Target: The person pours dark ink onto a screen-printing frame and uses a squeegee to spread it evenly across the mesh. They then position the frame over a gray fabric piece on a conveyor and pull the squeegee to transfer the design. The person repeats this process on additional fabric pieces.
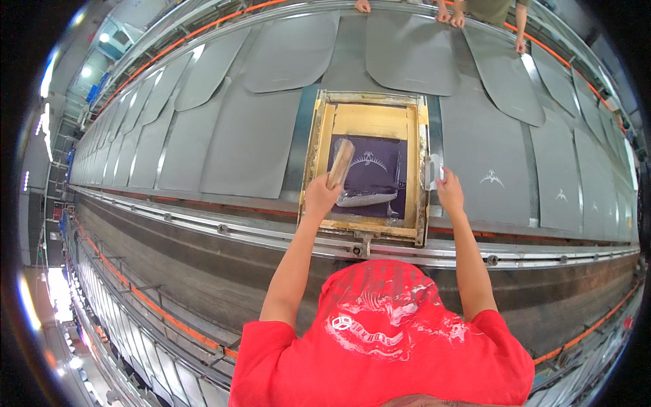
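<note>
A screen-printing frame (422, 136) lies on the long table in front of me, its dark purple mesh (380, 180) bearing a pale curved emblem. My left hand (321, 197) is closed round the lower end of a squeegee (344, 154), whose wooden part appears wrapped in clear film. It tilts over the left side of the mesh. A band of whitish ink (367, 199) lies across the mesh's near part. At the frame's right side, my right hand (449, 192) has its fingers closed on a white handle (435, 171).
Grey sheets (247, 146) cover the table in rows; one on the right carries a white printed emblem (491, 178). A metal rail (291, 237) runs along the near edge. Across the table, another person's hands (451, 16) touch the far sheets. An orange pipe (146, 298) lies behind me.
</note>
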### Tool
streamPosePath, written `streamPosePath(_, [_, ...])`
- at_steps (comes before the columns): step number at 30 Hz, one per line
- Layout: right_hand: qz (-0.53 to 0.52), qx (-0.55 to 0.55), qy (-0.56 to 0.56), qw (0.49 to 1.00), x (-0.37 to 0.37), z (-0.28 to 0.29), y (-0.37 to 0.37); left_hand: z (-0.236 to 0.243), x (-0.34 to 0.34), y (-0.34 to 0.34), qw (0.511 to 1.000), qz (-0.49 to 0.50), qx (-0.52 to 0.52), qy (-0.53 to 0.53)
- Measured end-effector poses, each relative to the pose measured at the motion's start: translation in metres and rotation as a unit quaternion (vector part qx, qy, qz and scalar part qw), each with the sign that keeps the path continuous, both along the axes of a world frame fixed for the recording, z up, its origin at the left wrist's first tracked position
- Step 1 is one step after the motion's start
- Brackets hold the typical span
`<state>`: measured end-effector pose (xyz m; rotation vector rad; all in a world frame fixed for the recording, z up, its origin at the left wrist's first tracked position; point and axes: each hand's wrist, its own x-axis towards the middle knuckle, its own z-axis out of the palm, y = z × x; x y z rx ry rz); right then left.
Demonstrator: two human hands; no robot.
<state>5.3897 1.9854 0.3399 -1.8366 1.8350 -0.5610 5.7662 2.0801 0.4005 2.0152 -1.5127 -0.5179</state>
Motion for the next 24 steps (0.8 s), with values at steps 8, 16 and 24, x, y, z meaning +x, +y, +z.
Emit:
streamPosePath(8, [-0.08,0.047,-0.219,0.971,0.039,-0.047,-0.07,-0.028,0.016,-0.05,0.987,0.117,0.012,-0.108])
streamPosePath(16, [-0.114,-0.065,-0.246,0.96,0.056,-0.04,-0.067,-0.035,-0.029,-0.083,0.989,0.064,0.065,-0.113])
streamPosePath(24, [-0.12,-0.009,-0.243,0.962,0.053,-0.027,-0.065,-0.03,-0.068,-0.025,0.958,-0.183,0.048,-0.216])
